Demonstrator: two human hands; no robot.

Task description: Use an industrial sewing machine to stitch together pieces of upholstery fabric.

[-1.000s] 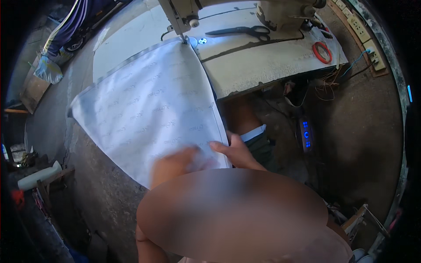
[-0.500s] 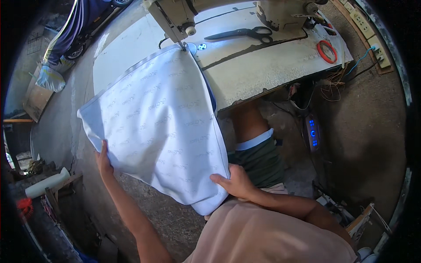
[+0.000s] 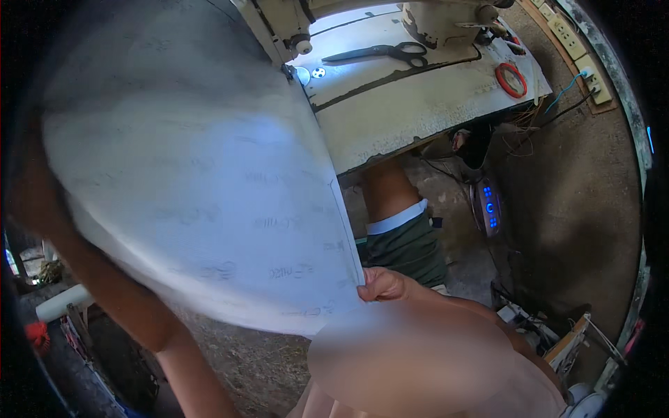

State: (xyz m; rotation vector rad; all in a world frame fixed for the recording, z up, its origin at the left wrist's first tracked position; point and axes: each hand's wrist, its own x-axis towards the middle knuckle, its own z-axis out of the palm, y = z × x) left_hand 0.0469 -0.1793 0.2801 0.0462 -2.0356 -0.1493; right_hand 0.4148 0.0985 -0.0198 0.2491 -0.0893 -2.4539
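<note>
A large white sheet of printed fabric (image 3: 230,181) fills the left half of the view, raised and blurred at its far part, with one corner at the presser foot of the sewing machine (image 3: 293,35). My left hand (image 3: 31,181) is raised at the sheet's outer left edge, dark and smeared by motion, so its fingers cannot be made out. My right hand (image 3: 380,284) pinches the sheet's right edge near my lap. Black scissors (image 3: 376,54) lie on the worn machine table (image 3: 390,122), along with a red ring-shaped roll (image 3: 511,80).
Power sockets (image 3: 592,80) with cords run along the right. A control box (image 3: 488,205) with blue lights sits under the table beside my bare knee (image 3: 387,191). A white roll (image 3: 63,303) lies at the lower left, and a wooden frame (image 3: 568,345) stands at the lower right.
My left hand has moved outward and up, swinging the fabric's left part upward so it covers more of the view. My right hand keeps its grip, slightly lower than a second ago.
</note>
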